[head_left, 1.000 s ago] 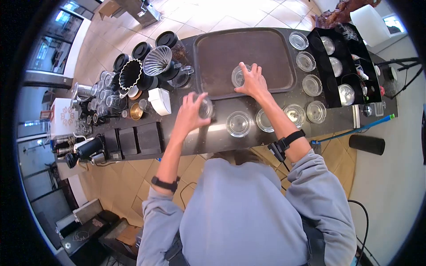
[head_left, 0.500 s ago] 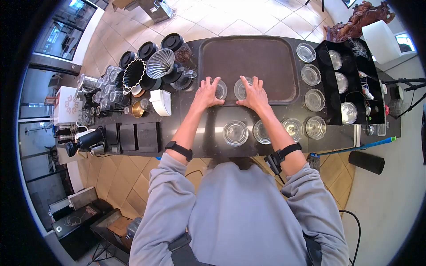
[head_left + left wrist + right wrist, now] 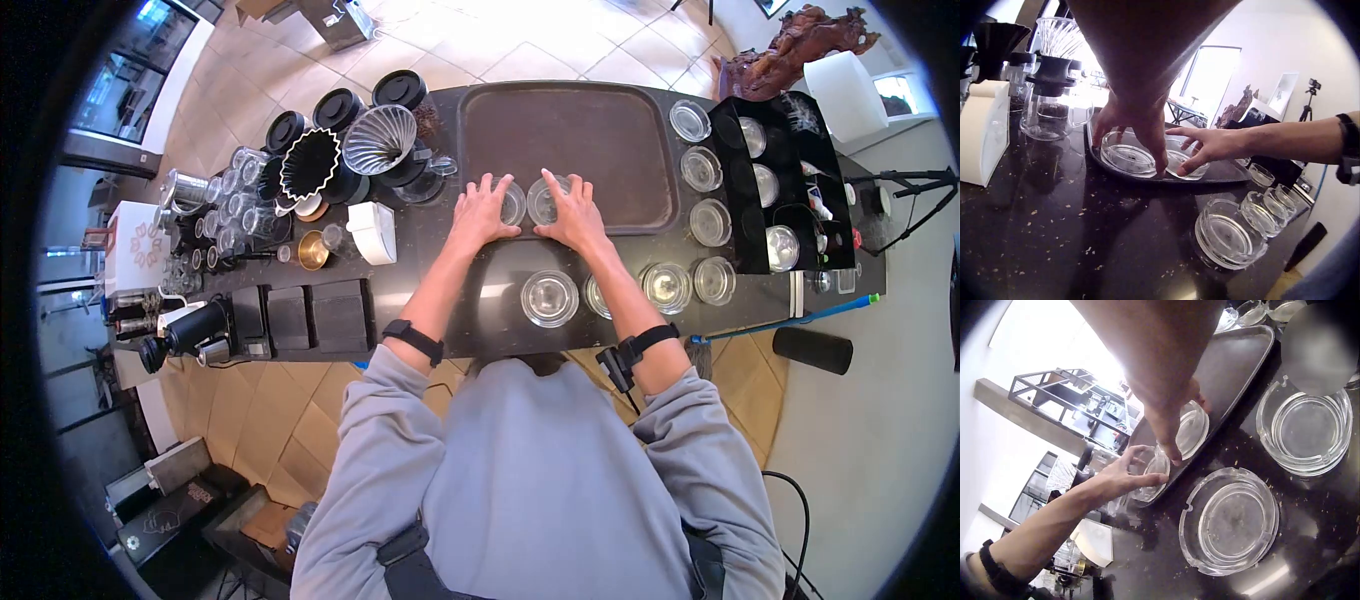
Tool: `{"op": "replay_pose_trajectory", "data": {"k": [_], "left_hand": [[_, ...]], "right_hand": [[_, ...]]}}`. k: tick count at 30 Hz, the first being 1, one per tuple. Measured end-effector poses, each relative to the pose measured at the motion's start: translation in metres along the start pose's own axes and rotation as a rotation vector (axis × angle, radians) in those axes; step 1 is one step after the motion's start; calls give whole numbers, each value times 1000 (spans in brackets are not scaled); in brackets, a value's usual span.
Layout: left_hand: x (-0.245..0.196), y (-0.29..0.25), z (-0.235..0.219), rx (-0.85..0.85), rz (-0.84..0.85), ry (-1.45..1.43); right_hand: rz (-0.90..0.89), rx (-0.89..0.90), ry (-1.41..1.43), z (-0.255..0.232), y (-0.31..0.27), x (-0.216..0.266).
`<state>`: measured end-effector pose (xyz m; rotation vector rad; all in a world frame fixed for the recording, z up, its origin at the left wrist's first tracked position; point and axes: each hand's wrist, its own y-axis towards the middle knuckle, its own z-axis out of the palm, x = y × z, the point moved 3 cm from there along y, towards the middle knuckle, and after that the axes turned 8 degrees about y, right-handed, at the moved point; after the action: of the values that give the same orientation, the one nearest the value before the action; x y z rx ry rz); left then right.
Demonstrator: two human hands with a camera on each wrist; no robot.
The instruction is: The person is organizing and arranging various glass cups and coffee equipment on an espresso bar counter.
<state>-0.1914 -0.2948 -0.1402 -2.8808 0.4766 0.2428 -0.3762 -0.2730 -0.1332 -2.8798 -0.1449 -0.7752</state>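
Note:
My left hand (image 3: 482,214) grips a round clear glass ashtray (image 3: 1127,162) by its sides, thumb at the near side and fingers spread round the far side. It sits at the front edge of the dark brown tray (image 3: 570,130). Right beside it, a second glass ashtray (image 3: 1194,430) lies on the same tray, held between the thumb and fingers of my right hand (image 3: 574,214). The two ashtrays stand side by side, rims close together. Notches show in the rim of a similar ashtray (image 3: 1230,522) on the counter in front of the tray.
More glass ashtrays (image 3: 665,288) line the counter's near edge, and others (image 3: 710,222) stand right of the tray. Beyond them is a black organiser (image 3: 738,225). Left are a ribbed glass dripper (image 3: 380,140) on a carafe, a white holder (image 3: 373,233) and many glasses.
My left hand has carried its ashtray from the counter left of the tray onto the tray's front edge, then rightward beside the other ashtray. The right hand stays on its ashtray.

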Motion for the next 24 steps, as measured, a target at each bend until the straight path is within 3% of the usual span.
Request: {"op": "replay_pose_trajectory", "data": {"k": [6,8,9,13,15,17,24], "left_hand": [[-1,-9,-4,3,44,-54],[-8,-23,-14,-366,133,41],[-12,-34,-24,-438,223,8],[-21,-84,-4,-339,411,-264],[-32,-111,17,-114,517,-346],[-43,-123,31,-86,550,-303],[-76,-123,49,46,567,-170]], "right_hand": [[-19,-2,51,0,-7,-7],[33,-122,40,-10,-16,-13],[36,-156,63,-18,-26,-21],[42,-131,17,-29,-91,-63],[218,29,-35,-26,-136,-67],[241,63,-94,-20,-165,-59],[218,126,-255,-7,-174,-57]]}}
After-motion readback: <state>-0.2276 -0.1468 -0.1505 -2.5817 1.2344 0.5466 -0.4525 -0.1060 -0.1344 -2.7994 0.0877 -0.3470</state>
